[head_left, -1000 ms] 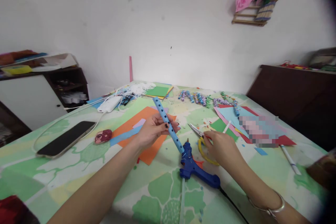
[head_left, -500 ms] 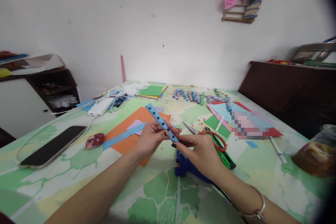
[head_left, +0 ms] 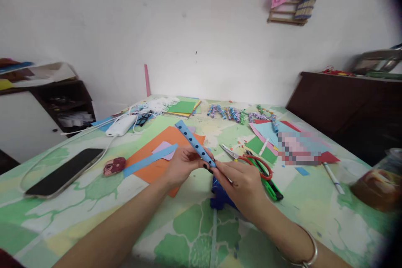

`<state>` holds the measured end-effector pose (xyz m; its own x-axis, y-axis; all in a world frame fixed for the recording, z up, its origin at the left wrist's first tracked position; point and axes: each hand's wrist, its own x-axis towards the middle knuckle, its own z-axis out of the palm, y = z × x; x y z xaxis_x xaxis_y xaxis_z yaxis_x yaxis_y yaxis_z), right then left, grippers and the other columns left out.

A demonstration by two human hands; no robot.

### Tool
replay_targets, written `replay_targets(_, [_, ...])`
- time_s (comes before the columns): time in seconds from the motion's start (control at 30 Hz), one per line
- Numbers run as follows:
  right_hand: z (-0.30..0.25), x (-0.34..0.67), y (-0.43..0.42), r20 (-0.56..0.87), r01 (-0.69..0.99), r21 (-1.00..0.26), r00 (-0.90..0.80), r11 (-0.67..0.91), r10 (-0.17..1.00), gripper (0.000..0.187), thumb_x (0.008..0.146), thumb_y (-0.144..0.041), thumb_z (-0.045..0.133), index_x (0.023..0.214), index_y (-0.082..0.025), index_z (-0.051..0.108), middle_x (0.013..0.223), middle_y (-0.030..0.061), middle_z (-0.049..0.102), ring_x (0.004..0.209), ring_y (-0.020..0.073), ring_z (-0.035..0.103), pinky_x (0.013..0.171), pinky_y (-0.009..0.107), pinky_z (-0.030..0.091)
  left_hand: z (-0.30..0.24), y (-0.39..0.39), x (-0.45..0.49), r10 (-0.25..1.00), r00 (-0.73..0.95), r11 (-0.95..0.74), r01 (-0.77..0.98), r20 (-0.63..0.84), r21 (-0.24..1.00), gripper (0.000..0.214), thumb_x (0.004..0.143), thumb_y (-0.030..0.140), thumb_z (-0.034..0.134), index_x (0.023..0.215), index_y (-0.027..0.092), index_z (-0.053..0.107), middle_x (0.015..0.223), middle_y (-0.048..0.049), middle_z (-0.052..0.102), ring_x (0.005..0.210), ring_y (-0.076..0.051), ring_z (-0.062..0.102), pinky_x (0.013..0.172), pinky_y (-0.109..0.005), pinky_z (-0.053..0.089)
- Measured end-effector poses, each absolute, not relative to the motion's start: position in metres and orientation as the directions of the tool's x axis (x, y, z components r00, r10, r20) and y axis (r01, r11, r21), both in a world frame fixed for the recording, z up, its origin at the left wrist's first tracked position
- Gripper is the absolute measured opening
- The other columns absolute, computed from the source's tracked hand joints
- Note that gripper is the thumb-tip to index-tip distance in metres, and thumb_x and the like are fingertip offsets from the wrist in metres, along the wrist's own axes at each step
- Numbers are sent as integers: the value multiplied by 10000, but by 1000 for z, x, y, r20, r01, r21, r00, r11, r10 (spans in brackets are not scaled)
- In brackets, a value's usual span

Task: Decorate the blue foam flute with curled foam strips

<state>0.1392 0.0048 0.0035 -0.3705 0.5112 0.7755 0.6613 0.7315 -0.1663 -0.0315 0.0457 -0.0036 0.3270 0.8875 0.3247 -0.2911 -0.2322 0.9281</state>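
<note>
A light-blue paper strip [head_left: 193,139] with a row of dark dots slants up and left between my hands, above the table. Near its lower end, my left hand [head_left: 185,163] pinches it from the left side. My right hand [head_left: 240,180] grips the bottom end between thumb and fingers. Under and behind the right hand lies a dark-blue tool [head_left: 221,194], mostly hidden, its kind unclear. Orange-handled scissors [head_left: 256,163] and a green-and-black cutter knife [head_left: 274,188] rest just right of that hand.
Left are orange paper [head_left: 141,163], a plain blue strip [head_left: 149,160], a red case [head_left: 114,166], a phone [head_left: 64,172] and a white power strip [head_left: 121,126]. Small rolled paper pieces [head_left: 232,114] lie at the back. A jar of brown liquid [head_left: 377,184] and a pen [head_left: 333,179] are right.
My left hand's thumb has slid down along the dotted strip toward its lower end, close to the right fingertips. The right hand still holds that end.
</note>
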Motion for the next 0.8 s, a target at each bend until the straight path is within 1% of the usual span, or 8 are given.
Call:
replay_targets(0.17, [3, 137, 2, 796, 657, -125, -381, 743, 470, 204, 891, -183, 514, 857, -129, 708, 660, 58, 696, 586, 131, 637, 560, 217, 447, -6, 47, -32, 869, 352, -239, -317, 348, 918, 104, 618, 134, 776, 695, 156, 710, 677, -9, 677, 646, -124, 612, 626, -215, 505])
replay_targets(0.27, [2, 138, 0, 812, 662, -154, -338, 733, 476, 173, 864, -220, 560, 882, -122, 701, 678, 60, 701, 597, 145, 641, 561, 233, 455, -7, 48, -32, 880, 328, -235, -330, 345, 914, 128, 606, 138, 787, 712, 157, 717, 674, -11, 680, 632, -122, 610, 621, -218, 501])
replay_targets(0.33, [2, 140, 0, 806, 673, -200, -301, 712, 510, 205, 827, -275, 605, 914, -113, 695, 711, 68, 712, 619, 168, 652, 580, 253, 467, -7, 49, -32, 895, 293, -229, -347, 337, 910, 174, 586, 149, 803, 739, 158, 722, 677, -16, 687, 630, -131, 617, 623, -231, 501])
replay_targets(0.4, [2, 143, 1, 778, 684, -257, -273, 683, 566, 218, 802, -304, 625, 912, -131, 698, 723, 56, 721, 620, 176, 660, 588, 259, 470, -6, 50, -32, 906, 252, -232, -378, 341, 896, 198, 576, 170, 814, 752, 158, 724, 691, -25, 695, 649, -146, 626, 638, -249, 502])
replay_targets(0.53, [2, 147, 4, 716, 673, -340, -267, 657, 645, 146, 816, -277, 609, 857, -180, 709, 675, 11, 716, 564, 144, 648, 537, 221, 437, -5, 51, -32, 910, 215, -241, -426, 356, 872, 202, 567, 189, 823, 740, 154, 724, 703, -34, 695, 676, -160, 627, 657, -268, 499])
replay_targets(0.6, [1, 148, 5, 727, 664, -322, -283, 675, 626, 156, 836, -272, 590, 856, -173, 709, 645, 12, 706, 532, 129, 629, 515, 211, 419, -5, 51, -31, 909, 212, -238, -440, 358, 866, 198, 570, 192, 822, 736, 155, 723, 692, -31, 690, 675, -155, 621, 653, -262, 494])
replay_targets(0.67, [-1, 147, 5, 752, 662, -275, -303, 697, 585, 176, 856, -265, 569, 864, -155, 706, 621, 22, 692, 511, 122, 609, 513, 210, 412, -5, 51, -30, 909, 216, -233, -449, 357, 863, 183, 583, 199, 817, 731, 154, 718, 679, -27, 684, 662, -145, 614, 649, -253, 487])
replay_targets(0.8, [-7, 146, 5, 776, 669, -189, -346, 718, 527, 198, 872, -236, 545, 880, -115, 701, 612, 47, 666, 538, 129, 600, 544, 219, 420, -7, 51, -30, 906, 219, -238, -441, 361, 865, 175, 581, 184, 818, 713, 150, 710, 674, -17, 676, 654, -129, 604, 650, -234, 481])
